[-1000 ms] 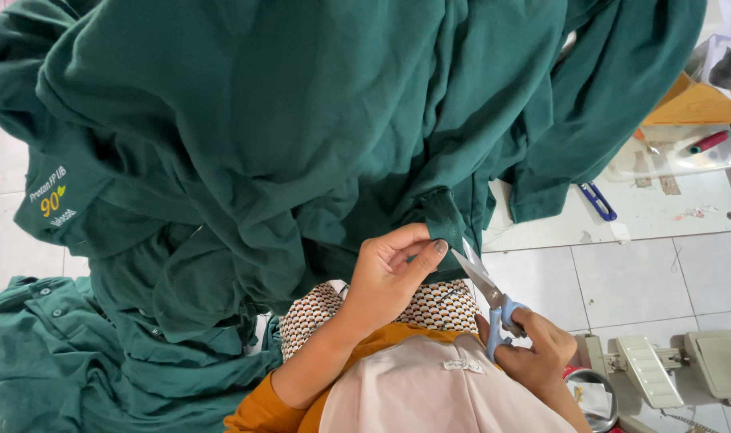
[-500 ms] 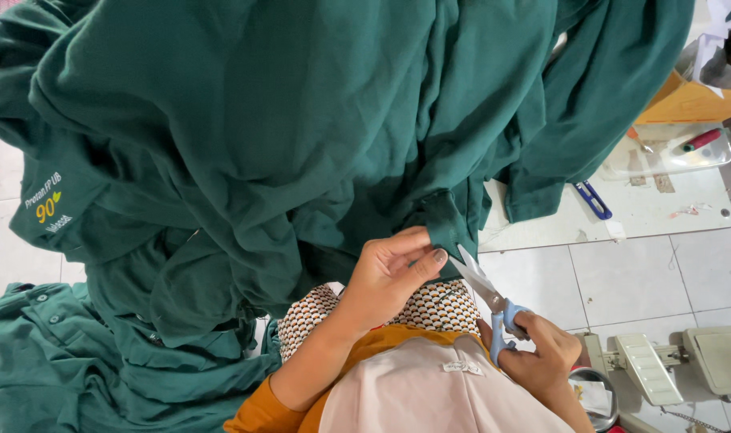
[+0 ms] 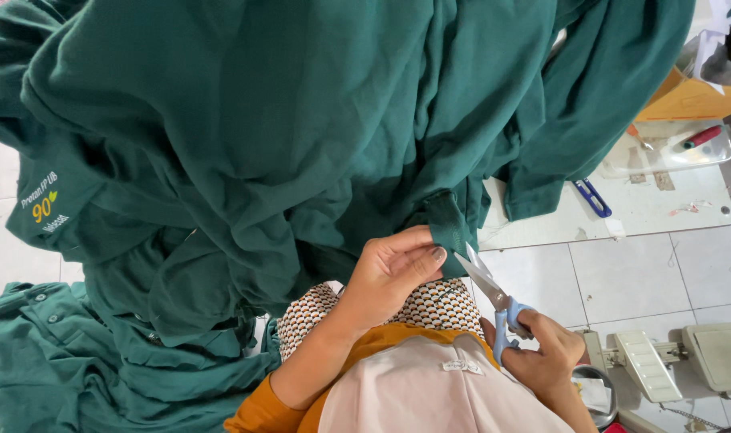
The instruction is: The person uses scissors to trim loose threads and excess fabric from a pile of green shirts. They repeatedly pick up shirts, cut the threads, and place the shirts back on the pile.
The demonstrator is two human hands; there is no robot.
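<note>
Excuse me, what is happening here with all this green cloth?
A person holds up a dark green garment. The left hand pinches its ribbed sleeve cuff, and the right hand holds blue-handled scissors with the blades open right at the cuff's edge. More green garments lie heaped on the tiled floor at the left. A white board with a small blue clipper lies at the right.
</note>
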